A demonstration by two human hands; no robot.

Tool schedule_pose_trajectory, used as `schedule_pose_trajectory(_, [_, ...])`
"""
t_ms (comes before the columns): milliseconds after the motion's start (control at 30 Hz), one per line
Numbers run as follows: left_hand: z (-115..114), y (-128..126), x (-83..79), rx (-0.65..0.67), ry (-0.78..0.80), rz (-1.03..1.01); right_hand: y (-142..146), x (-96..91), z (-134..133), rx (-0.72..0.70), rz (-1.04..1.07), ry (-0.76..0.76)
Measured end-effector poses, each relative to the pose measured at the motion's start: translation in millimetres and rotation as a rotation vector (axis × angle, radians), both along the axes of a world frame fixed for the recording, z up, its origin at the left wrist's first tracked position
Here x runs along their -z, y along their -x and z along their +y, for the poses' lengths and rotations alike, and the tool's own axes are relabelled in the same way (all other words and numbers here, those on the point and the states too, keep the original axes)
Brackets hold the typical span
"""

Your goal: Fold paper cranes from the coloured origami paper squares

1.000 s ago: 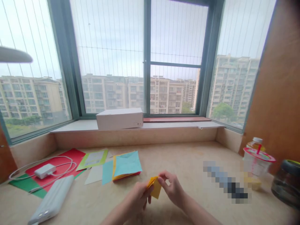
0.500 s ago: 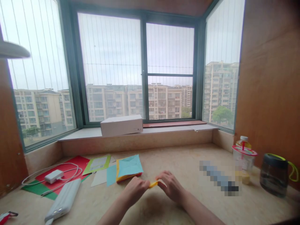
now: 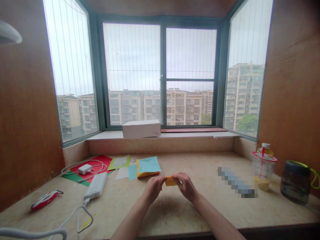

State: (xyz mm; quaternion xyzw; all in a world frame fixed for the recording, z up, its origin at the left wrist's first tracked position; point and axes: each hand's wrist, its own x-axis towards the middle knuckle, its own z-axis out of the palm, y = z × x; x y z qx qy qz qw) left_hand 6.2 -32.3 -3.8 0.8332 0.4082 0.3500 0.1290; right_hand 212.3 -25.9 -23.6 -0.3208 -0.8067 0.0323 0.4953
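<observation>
A small piece of yellow-orange paper (image 3: 171,181) is held up between my two hands, just over the stone counter. My left hand (image 3: 154,187) pinches its left edge, and my right hand (image 3: 185,186) grips the right edge with thumb and fingers. It looks folded, though the fine creases are too small to make out. Just behind my left hand lies a stack of coloured paper (image 3: 148,167), light blue on top with orange and red below. A single light-blue sheet (image 3: 132,172) lies partly beside it.
Left: a white power bank (image 3: 96,185) with cables, a white charger (image 3: 85,169) on red and green paper, and a red-and-white object (image 3: 44,200). Right: a blurred-out item (image 3: 236,182), a lidded plastic cup (image 3: 263,166) and a dark bottle (image 3: 295,183). A white box (image 3: 141,129) sits on the sill.
The view has shifted left, bringing more of the counter's left side in. The yellow paper, a narrow strip before, now shows a broader face between my hands.
</observation>
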Motion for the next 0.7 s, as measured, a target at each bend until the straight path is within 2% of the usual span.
schedule_pose_trajectory(200, [-15, 2, 2.6, 0.052, -0.04, -0.019, -4, 10.1, -1, 0.046, -0.02, -0.018])
schedule_pose_trajectory(333, [-19, 6, 2.6, 0.072, -0.141, 0.045, -7, 16.8, -5, 0.066, 0.06, 0.006])
schedule_pose_trajectory(533, [-16, 9, 5.7, -0.033, -0.259, 0.069, -4, 13.5, -9, -0.041, 0.115, 0.108])
schedule_pose_trajectory(700, [-17, 10, 6.7, -0.035, -0.293, 0.122, -6, 16.1, -7, -0.02, 0.093, 0.099])
